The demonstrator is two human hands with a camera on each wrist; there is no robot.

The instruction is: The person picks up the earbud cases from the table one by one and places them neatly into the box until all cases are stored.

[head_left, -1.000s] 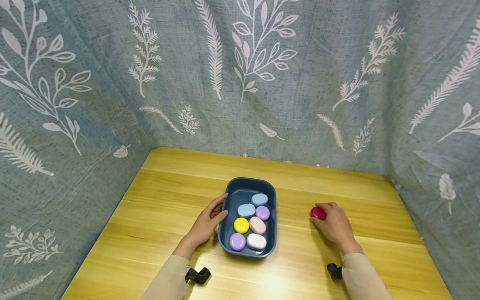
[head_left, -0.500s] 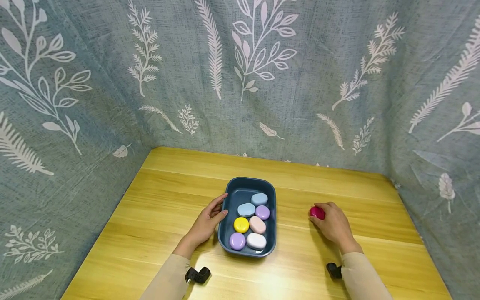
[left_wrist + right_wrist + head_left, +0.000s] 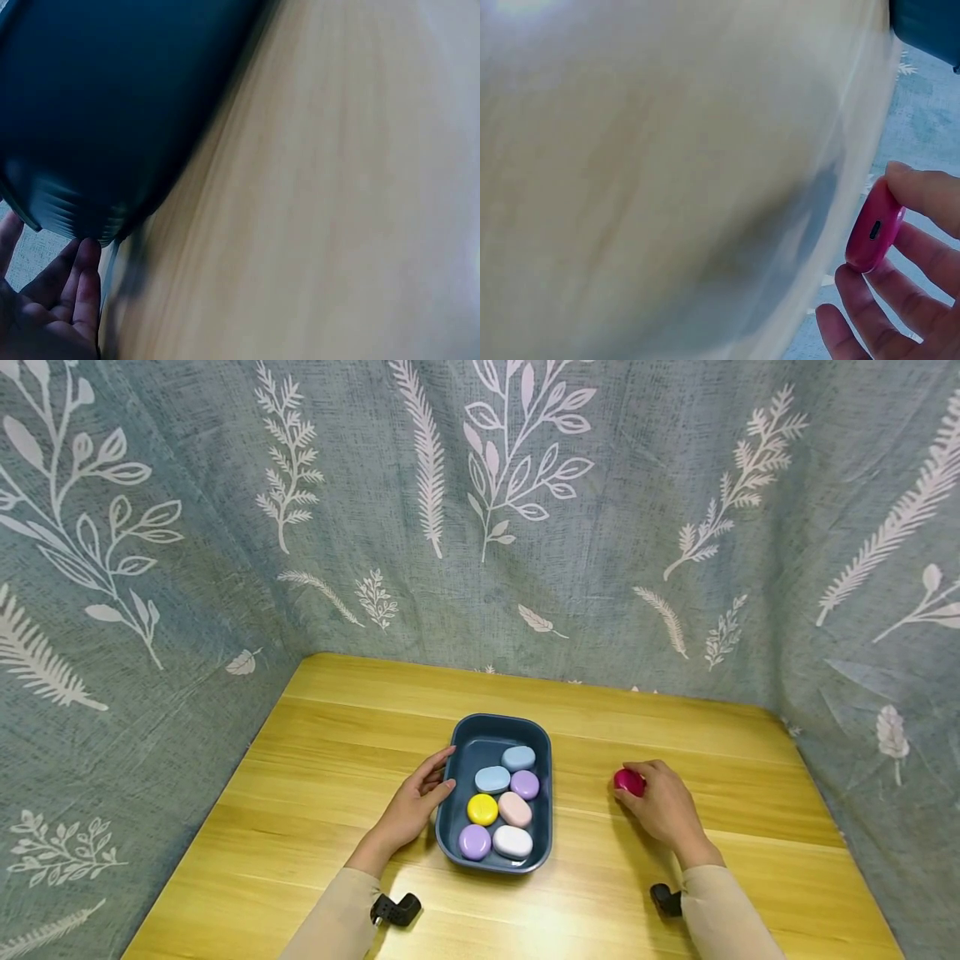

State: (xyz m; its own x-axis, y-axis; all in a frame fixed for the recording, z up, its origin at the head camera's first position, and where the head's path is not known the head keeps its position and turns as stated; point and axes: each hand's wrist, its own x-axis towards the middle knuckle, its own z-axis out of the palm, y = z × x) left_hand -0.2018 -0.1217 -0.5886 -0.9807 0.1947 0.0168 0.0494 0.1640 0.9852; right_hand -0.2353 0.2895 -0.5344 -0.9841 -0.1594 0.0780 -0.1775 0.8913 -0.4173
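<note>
A dark blue rectangular tray [image 3: 467,752] with rounded corners stands mid-table in the head view. Inside are several small smooth rounded cases: light blue, purple, white, pale pink and a yellow case [image 3: 482,810]. My left hand [image 3: 411,806] rests at the tray's left side, its relaxed fingertips touching the outer wall, as the left wrist view also shows. To the right, my right hand [image 3: 663,802] pinches a crimson earbud case [image 3: 628,782] between thumb and fingers. The right wrist view shows a small charging port on this earbud case [image 3: 873,232], which is held above the wooden surface.
The wooden table [image 3: 360,710] extends around the tray on all sides. Behind it and along both sides hangs a grey-blue curtain [image 3: 525,593] with white leaf prints. A black wrist device [image 3: 396,910] is on the left wrist, another [image 3: 666,900] on the right.
My right hand, with the crimson earbud case, has shifted slightly left and away from me, toward the tray. The left hand and the tray stay in place.
</note>
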